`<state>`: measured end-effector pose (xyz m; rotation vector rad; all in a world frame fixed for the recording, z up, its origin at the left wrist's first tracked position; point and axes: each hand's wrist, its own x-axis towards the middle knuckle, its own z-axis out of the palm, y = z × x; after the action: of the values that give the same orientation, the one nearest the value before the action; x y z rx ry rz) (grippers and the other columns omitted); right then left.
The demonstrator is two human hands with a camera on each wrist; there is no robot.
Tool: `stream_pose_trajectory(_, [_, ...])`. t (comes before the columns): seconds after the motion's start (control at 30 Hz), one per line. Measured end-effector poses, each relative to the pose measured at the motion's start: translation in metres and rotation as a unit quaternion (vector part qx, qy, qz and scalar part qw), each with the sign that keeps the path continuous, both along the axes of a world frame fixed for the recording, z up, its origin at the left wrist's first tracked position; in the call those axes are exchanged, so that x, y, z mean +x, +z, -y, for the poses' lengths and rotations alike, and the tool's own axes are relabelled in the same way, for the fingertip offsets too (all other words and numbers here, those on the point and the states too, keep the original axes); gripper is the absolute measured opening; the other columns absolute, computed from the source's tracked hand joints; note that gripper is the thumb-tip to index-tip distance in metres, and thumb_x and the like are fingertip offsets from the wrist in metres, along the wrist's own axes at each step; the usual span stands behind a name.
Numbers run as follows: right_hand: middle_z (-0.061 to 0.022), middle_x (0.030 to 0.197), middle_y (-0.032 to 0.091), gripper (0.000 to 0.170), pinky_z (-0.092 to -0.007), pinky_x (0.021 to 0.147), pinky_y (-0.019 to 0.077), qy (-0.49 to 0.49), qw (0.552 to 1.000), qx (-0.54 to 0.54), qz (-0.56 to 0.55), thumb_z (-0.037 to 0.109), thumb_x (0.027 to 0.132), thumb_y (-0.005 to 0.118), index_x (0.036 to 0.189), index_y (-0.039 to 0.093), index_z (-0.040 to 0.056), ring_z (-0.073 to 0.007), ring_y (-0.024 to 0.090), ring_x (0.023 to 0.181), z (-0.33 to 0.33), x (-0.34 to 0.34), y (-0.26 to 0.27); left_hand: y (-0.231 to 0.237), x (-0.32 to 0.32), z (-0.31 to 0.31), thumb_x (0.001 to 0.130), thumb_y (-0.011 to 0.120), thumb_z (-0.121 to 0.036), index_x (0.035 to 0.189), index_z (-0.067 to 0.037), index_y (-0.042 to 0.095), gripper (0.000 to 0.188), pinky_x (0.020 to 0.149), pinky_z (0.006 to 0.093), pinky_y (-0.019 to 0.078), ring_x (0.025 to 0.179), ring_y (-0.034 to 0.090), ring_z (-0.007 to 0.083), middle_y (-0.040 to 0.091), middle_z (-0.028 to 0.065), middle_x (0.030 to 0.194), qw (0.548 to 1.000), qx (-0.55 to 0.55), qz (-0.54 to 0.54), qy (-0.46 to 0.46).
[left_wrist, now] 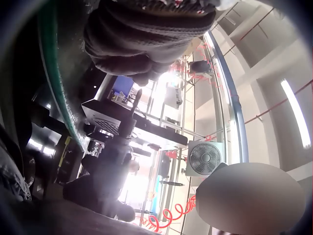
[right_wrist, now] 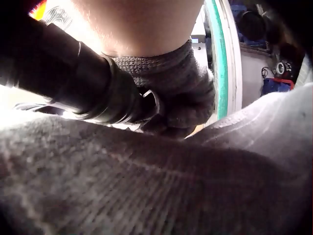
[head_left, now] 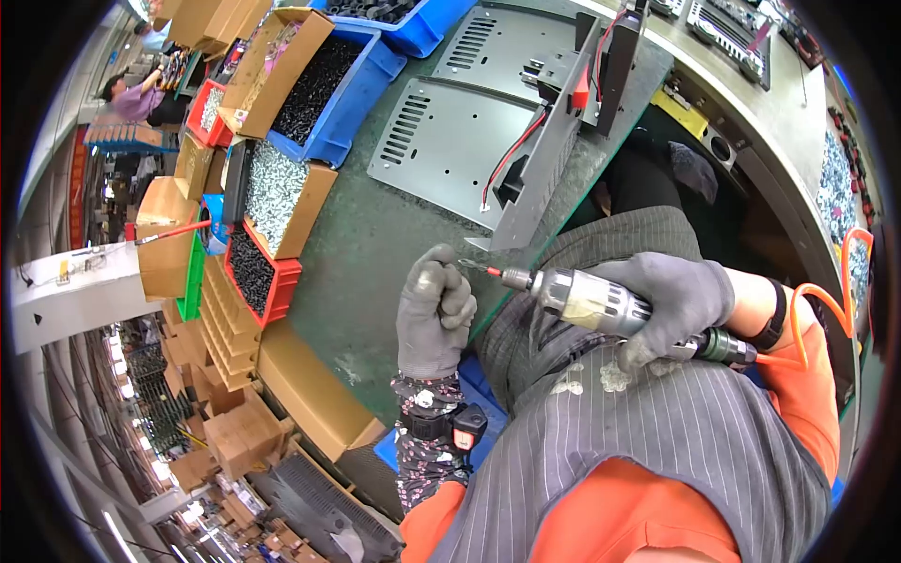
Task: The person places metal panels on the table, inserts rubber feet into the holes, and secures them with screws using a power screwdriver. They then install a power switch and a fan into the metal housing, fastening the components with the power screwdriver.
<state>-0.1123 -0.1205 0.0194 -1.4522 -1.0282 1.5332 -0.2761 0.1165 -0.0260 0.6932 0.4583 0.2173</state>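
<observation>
In the head view, the right hand (head_left: 678, 298), in a grey glove, grips a pneumatic screwdriver (head_left: 591, 300) around its rear body. An orange air hose (head_left: 798, 319) runs from its back end. The bit (head_left: 493, 272) points at the left hand (head_left: 434, 314), also gloved, whose fingers are curled in front of the tip; anything inside them is hidden. The left wrist view shows the bit tip (left_wrist: 139, 94) just below the curled fingers (left_wrist: 122, 63). Beyond the hands lie grey slotted metal panels (head_left: 432, 141) with upright sides and red and black wires (head_left: 511, 159).
On the green-edged table (head_left: 347, 319), a blue bin (head_left: 352, 103) of black parts, a cardboard box (head_left: 305, 206) of silver screws and a red bin (head_left: 282, 291) of dark screws line the left side. Another worktop (head_left: 751, 113) stands at the right.
</observation>
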Motion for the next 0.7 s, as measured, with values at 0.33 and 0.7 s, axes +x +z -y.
stream_pose_trajectory(0.33, [-0.0098,0.089,0.064,0.065,-0.0323,0.076,0.0508,-0.002,0.992,-0.085,-0.098,0.020,0.064,0.077,0.119,0.048,-0.0012,-0.0192,0.062,0.084,-0.007,-0.004,0.008,0.019,-0.002,0.016,0.092,0.053,-0.034,0.102,0.002,0.057,0.037,0.034,0.0184,0.0230,0.045,0.033,0.0038,0.045,-0.0026,0.062,0.990,0.109,-0.085,-0.003])
stream_pose_trajectory(0.7, [-0.0087,0.091,0.065,0.065,-0.0291,0.068,0.0512,0.004,0.987,0.154,0.041,0.022,0.065,0.076,0.119,0.049,-0.0004,-0.0175,0.063,0.073,0.004,-0.004,0.006,0.015,-0.002,0.013,0.088,0.055,-0.024,0.109,0.000,0.053,0.032,0.048,0.0187,0.0309,0.059,0.038,0.0027,0.043,-0.0051,0.071,0.962,0.267,-0.044,-0.024])
